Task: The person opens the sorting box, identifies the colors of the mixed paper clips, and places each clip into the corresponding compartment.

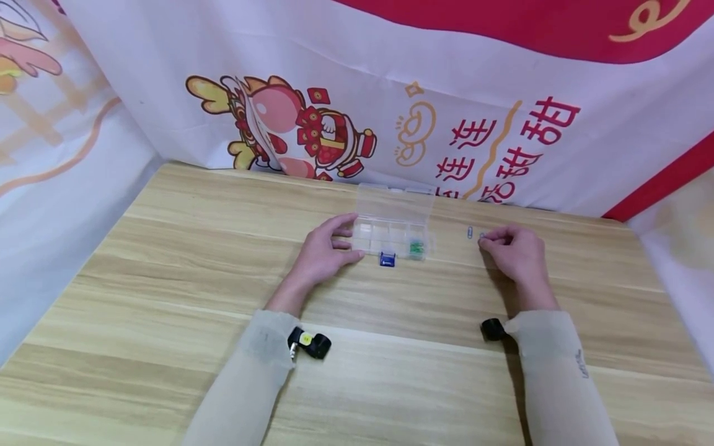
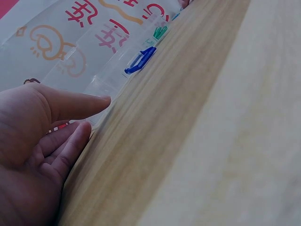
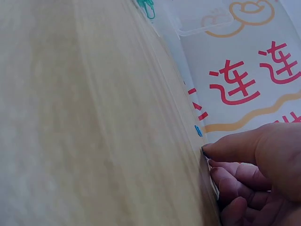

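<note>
A clear plastic compartment box (image 1: 382,234) sits toward the back of the table, its see-through lid (image 1: 393,201) raised behind it. Green paper clips (image 1: 416,248) lie in its front right compartment. My left hand (image 1: 323,251) grips the box's left end, thumb at the front corner and index finger at the back one. To the right of the box, my right hand (image 1: 515,251) pinches a small paper clip (image 1: 482,235) between thumb and index finger, close to the tabletop. Another blue paper clip (image 1: 470,232) lies just left of those fingertips; it shows in the right wrist view too.
A small blue piece (image 1: 387,259) is at the box's front edge. The wooden table (image 1: 357,384) ends at the back against a white printed cloth (image 1: 312,56) with red characters and cartoon figures. Cloth also hangs at both sides.
</note>
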### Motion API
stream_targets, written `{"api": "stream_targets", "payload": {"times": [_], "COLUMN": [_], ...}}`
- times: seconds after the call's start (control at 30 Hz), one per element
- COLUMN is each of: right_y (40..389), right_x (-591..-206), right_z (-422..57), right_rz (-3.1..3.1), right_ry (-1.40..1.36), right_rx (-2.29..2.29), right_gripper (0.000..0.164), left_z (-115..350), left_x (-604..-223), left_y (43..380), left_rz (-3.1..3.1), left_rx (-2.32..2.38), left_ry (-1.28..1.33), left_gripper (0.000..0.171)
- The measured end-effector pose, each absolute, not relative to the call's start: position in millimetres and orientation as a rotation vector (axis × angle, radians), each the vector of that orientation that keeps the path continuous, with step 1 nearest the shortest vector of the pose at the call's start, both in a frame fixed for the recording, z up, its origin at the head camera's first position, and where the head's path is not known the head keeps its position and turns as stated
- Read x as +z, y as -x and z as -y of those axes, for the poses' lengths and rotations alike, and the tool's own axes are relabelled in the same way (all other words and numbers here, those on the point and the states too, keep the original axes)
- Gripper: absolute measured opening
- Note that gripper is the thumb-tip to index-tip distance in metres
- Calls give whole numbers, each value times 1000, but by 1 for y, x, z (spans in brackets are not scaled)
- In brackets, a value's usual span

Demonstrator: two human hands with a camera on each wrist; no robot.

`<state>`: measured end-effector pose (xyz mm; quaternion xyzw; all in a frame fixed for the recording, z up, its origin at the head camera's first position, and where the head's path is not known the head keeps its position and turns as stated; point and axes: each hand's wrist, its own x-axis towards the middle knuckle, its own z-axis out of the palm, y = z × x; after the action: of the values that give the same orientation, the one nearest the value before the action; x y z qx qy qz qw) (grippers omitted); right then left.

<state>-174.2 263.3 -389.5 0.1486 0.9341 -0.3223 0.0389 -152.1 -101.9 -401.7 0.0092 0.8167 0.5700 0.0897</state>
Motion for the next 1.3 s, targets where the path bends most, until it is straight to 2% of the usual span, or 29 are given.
{"api": "stream_targets", "payload": {"times": [0.27,0.77,1.3], "right_y": [170,164,163], "right_x": [-390,-370,-360], "right_z": [-270,-278,-271], "right_rz": [-2851,-2573,-2627], "right_ry": [-392,-371,-369], "right_rx": [-999,-1511,-1541], "right_gripper": [37,26,29], "left_z": [101,101,101], "left_x": [-402,-403,-401], "left_y": [152,151,151], "left_rz": [-2424,-2422,-2431], "left_rx": [1692,1695,1696], "left_ry": [-31,-23,-35], "left_gripper": [80,79,79]}}
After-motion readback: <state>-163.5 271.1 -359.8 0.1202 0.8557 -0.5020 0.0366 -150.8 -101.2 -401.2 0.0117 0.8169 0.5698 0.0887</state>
